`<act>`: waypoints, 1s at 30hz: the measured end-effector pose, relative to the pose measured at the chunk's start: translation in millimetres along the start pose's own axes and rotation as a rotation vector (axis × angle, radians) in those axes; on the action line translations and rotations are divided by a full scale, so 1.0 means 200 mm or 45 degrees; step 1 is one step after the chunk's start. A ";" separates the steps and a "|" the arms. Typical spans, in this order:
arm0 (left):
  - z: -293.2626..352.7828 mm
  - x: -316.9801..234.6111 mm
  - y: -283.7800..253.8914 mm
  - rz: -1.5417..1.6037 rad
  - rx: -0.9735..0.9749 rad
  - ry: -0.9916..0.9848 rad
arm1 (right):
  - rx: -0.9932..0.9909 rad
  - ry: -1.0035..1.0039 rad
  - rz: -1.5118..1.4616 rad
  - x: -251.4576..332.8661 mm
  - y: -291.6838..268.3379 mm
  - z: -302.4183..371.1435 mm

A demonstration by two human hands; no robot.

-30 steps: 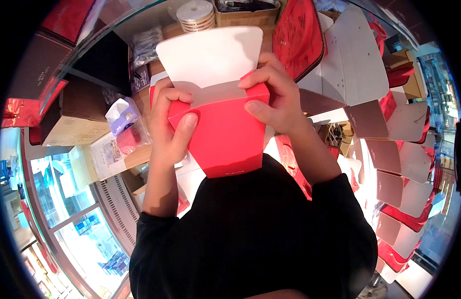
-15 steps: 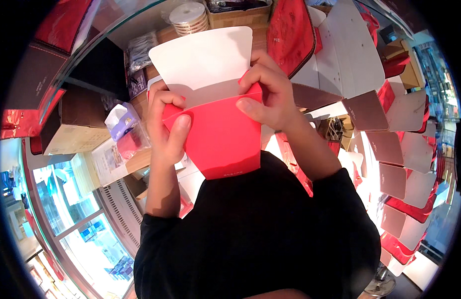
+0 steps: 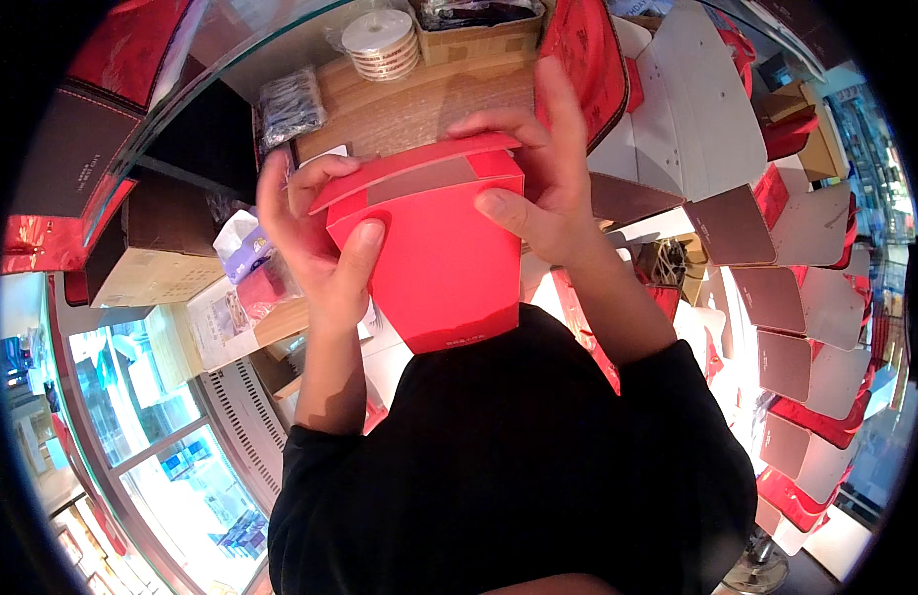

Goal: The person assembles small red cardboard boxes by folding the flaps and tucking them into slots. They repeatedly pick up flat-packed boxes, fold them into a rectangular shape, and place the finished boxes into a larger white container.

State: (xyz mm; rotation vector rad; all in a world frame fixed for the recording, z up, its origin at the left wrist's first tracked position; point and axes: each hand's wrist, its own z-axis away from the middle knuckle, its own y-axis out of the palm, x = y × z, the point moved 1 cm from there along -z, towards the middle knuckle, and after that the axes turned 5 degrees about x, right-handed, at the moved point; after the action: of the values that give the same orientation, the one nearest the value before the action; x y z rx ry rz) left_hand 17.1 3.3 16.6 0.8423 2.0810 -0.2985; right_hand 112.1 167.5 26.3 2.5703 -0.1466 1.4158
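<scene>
A red cardboard gift box [image 3: 439, 258], narrower toward its lower end, is held upright in front of my black top. Its lid flap [image 3: 409, 171] is folded over the opening, with a gap left beneath it. My left hand [image 3: 325, 248] holds the box's left side, thumb on the front face, a fingertip at the flap's left end. My right hand [image 3: 543, 193] holds the right side, thumb pressed on the upper front corner. One finger of it lies along the flap's back edge while another points up, off the box.
Ribbon spools [image 3: 380, 45] and a plastic-wrapped bundle [image 3: 291, 107] lie on the wooden table [image 3: 429, 99]. An open carton [image 3: 479, 38] stands behind. Several boxes with raised white lids [image 3: 677, 109] line the right. A purple-and-white pack [image 3: 243, 245] and a brown carton [image 3: 147, 263] sit at left.
The lid flap, which stood up with its white inside showing, has come down over the box opening. My fingers have lifted and spread out from the rim; both thumbs stay on the front.
</scene>
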 end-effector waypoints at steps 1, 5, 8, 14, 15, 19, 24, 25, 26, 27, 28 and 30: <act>0.00 0.02 -0.05 -0.107 0.073 0.029 | 0.066 0.059 0.056 0.01 -0.02 0.00; 0.00 0.04 -0.06 -0.257 0.182 0.001 | 0.263 -0.153 0.286 -0.07 -0.09 0.01; -0.01 0.04 -0.06 -0.330 0.254 0.015 | 0.233 -0.097 0.195 -0.08 -0.09 0.01; -0.03 0.05 -0.02 -0.039 0.321 -0.253 | 0.097 -0.066 0.117 -0.08 -0.08 0.03; -0.02 0.07 -0.03 -0.114 0.330 -0.301 | 0.084 -0.072 0.113 -0.08 -0.08 0.03; -0.03 0.04 0.00 -0.137 0.295 -0.440 | 0.139 -0.024 0.191 -0.08 -0.10 0.03; -0.04 0.05 -0.02 -0.186 0.470 -0.392 | 0.585 0.284 0.643 0.04 -0.16 -0.04; -0.04 0.05 -0.02 -0.222 0.500 -0.370 | 0.668 0.386 0.675 0.06 -0.16 -0.06; -0.06 0.04 -0.01 -0.254 0.531 -0.349 | 0.684 0.394 0.738 0.07 -0.14 -0.08; -0.07 0.04 0.00 -0.286 0.561 -0.328 | 0.702 0.400 0.802 0.09 -0.12 -0.10; -0.07 0.04 0.01 -0.318 0.494 -0.363 | 0.720 0.406 0.864 0.09 -0.10 -0.11; -0.08 0.04 0.01 -0.373 0.355 -0.424 | 0.601 0.334 0.771 -0.02 -0.14 -0.11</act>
State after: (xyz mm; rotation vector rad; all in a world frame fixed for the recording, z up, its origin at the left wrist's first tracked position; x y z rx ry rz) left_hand 4.8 16.6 20.8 0.5932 1.8659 -0.8450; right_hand 97.8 200.2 30.2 2.7946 -0.6683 2.2169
